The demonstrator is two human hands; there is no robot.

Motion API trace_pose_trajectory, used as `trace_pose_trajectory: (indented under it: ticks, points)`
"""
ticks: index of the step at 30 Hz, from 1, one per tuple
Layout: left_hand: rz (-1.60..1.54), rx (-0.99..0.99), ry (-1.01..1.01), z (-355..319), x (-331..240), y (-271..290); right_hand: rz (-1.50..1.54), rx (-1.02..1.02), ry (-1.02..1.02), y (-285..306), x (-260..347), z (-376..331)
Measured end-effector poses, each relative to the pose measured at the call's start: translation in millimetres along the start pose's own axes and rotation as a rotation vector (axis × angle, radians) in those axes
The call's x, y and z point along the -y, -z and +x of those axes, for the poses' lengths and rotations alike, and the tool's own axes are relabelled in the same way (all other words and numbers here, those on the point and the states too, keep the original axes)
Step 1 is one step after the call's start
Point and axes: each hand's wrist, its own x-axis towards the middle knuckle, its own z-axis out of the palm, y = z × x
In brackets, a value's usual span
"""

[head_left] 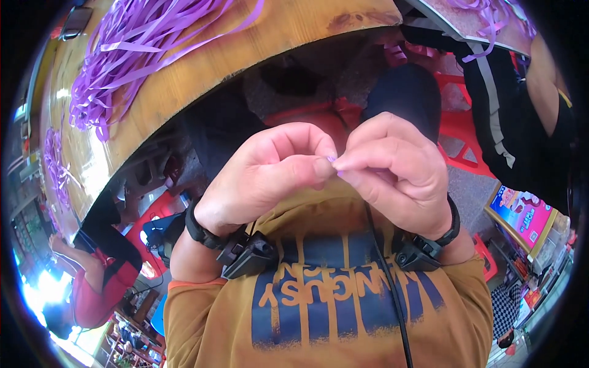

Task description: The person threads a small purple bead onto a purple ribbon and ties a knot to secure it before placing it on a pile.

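Both hands up close in front of the chest, fingertips meeting. Left hand (270,175) has thumb and forefinger pressed together on a tiny purple ribbon piece (333,159); only a sliver of it shows between the fingertips. Right hand (392,168) pinches the same piece from the other side, thumb and forefinger closed on it, other fingers curled in. The two hands touch at the fingertips, ribbon piece between them, mostly hidden. Can't tell its length or shape. Black wristband (199,230) on the left wrist with a small black device (248,254) clipped under it; matching wristband (452,224) and device (417,253) on the right wrist. A black cable (392,294) runs down over the mustard-yellow shirt (319,319) with blue print. Above the hands, a wooden table (202,67) edge curves across the view, well apart from the hands. A big heap of purple ribbon strips (141,49) lies on the table at upper left, more purple strips (485,15) on a second surface at upper right. Another person's arm (543,80) in a dark sleeveless top at far right. Red plastic stool (457,126) below the table, behind the hands.
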Motion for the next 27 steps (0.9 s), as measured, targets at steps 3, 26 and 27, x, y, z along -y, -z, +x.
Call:
trace_pose_trajectory:
  ticks: [3,26,27]
  points:
    - [-0.065,-0.024,0.064,5,1,-3,-0.072,-0.026,0.077,1,-5,-1]
    - [0.205,-0.216,-0.179,7,13,-10,-0.041,-0.095,0.014,0,-17,-5]
    - [0.342,-0.26,-0.279,8,13,-14,-0.015,-0.134,-0.022,-1,-16,-5]
